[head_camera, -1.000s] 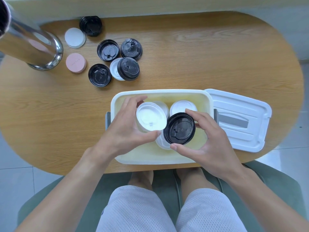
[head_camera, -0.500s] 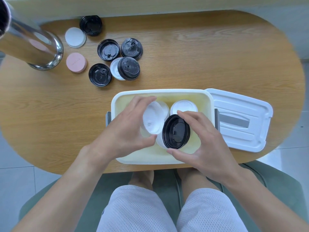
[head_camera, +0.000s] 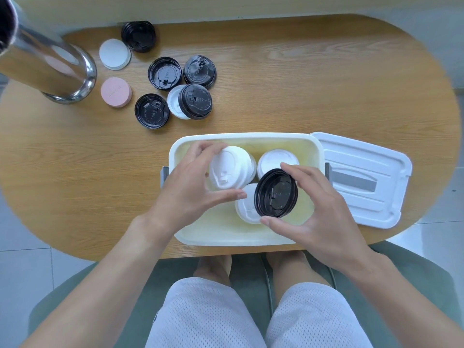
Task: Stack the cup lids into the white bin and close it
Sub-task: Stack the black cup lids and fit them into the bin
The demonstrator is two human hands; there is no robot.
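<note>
The white bin [head_camera: 311, 144] stands open at the table's near edge. My left hand [head_camera: 185, 189] grips a white cup lid [head_camera: 227, 169] over the bin's left half, its top side showing. My right hand [head_camera: 319, 209] holds a black cup lid [head_camera: 276, 193] between thumb and fingers, tilted with its underside showing, over another white lid [head_camera: 244, 209] in the bin. One more white lid [head_camera: 273, 158] lies at the bin's back right. The bin's white cover [head_camera: 364, 177] lies on the table to the right.
At the table's back left lie several loose black lids [head_camera: 152, 111], a white lid under a black one [head_camera: 195, 101], a flat white lid [head_camera: 115, 54] and a pink lid [head_camera: 116, 92]. A steel cylinder [head_camera: 45, 64] leans in at far left.
Both hands turned their lids over: the white one now shows its top, the black one its underside. The hands stayed over the bin.
</note>
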